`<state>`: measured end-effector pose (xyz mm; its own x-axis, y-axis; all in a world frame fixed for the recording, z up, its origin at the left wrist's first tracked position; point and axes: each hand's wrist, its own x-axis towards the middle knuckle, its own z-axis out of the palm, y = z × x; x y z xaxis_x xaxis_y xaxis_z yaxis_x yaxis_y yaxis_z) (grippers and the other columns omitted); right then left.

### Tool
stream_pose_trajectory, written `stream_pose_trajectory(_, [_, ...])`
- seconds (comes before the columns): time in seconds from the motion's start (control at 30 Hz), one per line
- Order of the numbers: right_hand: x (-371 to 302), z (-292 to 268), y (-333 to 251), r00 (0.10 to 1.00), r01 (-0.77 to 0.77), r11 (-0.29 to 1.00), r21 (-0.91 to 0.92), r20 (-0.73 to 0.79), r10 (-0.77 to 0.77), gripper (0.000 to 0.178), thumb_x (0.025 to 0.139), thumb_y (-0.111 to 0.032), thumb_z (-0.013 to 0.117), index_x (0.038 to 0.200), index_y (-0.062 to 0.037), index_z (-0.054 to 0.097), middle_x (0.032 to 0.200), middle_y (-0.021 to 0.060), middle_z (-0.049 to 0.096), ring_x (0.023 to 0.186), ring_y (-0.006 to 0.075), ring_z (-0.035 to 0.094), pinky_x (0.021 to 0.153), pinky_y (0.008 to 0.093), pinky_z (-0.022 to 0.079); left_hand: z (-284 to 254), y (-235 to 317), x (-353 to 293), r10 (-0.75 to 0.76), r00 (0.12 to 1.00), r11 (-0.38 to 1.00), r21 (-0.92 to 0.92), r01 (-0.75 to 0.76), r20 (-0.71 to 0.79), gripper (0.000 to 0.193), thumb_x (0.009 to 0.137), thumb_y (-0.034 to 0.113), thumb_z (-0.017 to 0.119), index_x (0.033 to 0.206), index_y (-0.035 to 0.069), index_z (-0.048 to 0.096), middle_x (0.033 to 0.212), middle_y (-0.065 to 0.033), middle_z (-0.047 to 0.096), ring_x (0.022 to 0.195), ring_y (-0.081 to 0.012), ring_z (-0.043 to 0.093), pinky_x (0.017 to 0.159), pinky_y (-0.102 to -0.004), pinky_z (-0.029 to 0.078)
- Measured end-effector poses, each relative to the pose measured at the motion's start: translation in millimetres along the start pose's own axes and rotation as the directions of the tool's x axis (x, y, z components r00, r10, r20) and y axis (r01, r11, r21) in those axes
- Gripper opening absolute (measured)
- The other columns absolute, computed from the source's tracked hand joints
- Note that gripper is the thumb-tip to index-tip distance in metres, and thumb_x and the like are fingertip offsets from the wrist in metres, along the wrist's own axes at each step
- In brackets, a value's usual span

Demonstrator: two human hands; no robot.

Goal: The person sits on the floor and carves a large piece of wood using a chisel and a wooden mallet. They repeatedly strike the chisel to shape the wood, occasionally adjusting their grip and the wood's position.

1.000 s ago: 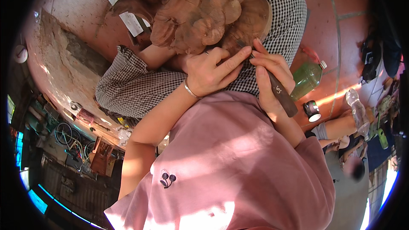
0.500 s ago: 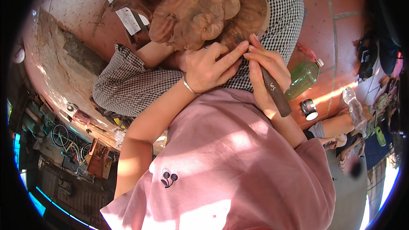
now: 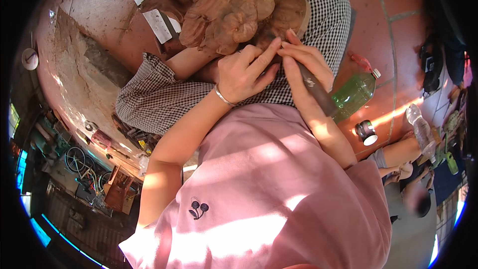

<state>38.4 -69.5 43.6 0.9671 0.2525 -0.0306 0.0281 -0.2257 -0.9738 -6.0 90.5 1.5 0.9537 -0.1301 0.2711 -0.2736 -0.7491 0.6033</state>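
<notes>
A brown wood carving [image 3: 239,22] with rounded, leafy and bulbous relief lies across my lap, its lower end on my right thigh. My right hand [image 3: 309,65] is closed round a carving chisel with a dark wooden handle [image 3: 318,94], which slants back toward my right forearm. Close against it is my left hand [image 3: 247,74], a bangle on its wrist. Its index fingertip meets the right fingers at the front of the chisel, over the carving's near edge. The left thumb and other fingers are bent. My fingers hide the chisel's blade.
A green plastic bottle [image 3: 356,95] and a small dark jar [image 3: 367,132] stand at my right on the red tiles. Beyond them is a clear bottle [image 3: 421,128] near another person's leg [image 3: 401,152]. A stone slab [image 3: 82,77] lies left; a bicycle [image 3: 77,162] is farther off.
Both hands and the chisel have shifted slightly left. The handle has swung in closer over the right forearm, and the blade that showed before is now hidden. The view has tilted a little.
</notes>
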Motion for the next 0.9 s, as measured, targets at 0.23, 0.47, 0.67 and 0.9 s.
stream_pose_trajectory(0.23, [-13,-13,-1,1.000,-0.025,0.999,0.026,0.016,0.025,0.014,0.089,0.003,0.062,0.100,0.0053,0.069,0.105,0.0191,0.067,0.116,0.0321,0.062,0.097,0.0354,0.051,-8,4,1,0.014,0.998,1.000,-0.003,-0.014,0.064,0.058,0.069,0.012,0.078,0.126,0.019,0.068,0.075,0.0004,0.053,0.057,-0.0121,0.054,0.048,-0.0265,0.045])
stream_pose_trajectory(0.47, [-4,-13,-3,0.998,-0.021,1.000,0.000,0.055,0.021,0.015,0.087,0.003,0.065,0.101,0.0043,0.070,0.107,0.0182,0.068,0.115,0.0308,0.063,0.098,0.0363,0.051,-5,4,1,-0.009,0.999,1.000,-0.006,0.009,0.042,0.058,0.069,0.014,0.078,0.126,0.018,0.068,0.075,0.0008,0.053,0.057,-0.0118,0.054,0.048,-0.0263,0.045])
stream_pose_trajectory(0.67, [0,-19,-3,0.996,-0.059,0.998,0.023,0.071,0.058,0.014,0.086,0.003,0.066,0.099,0.0044,0.071,0.103,0.0183,0.068,0.115,0.0303,0.063,0.098,0.0363,0.051,-5,3,3,0.016,1.000,1.000,-0.015,-0.015,0.024,0.058,0.069,0.014,0.077,0.126,0.017,0.067,0.075,0.0011,0.053,0.055,-0.0114,0.053,0.047,-0.0260,0.044])
stream_pose_trajectory(0.9, [11,4,5,0.994,0.065,0.994,-0.088,0.088,-0.057,0.017,0.083,0.001,0.070,0.100,0.0029,0.070,0.105,0.0178,0.069,0.113,0.0328,0.063,0.097,0.0370,0.051,-1,4,2,-0.057,0.998,0.998,-0.002,0.057,-0.025,0.059,0.070,0.019,0.076,0.127,0.009,0.065,0.073,-0.0005,0.051,0.053,-0.0133,0.052,0.046,-0.0276,0.044])
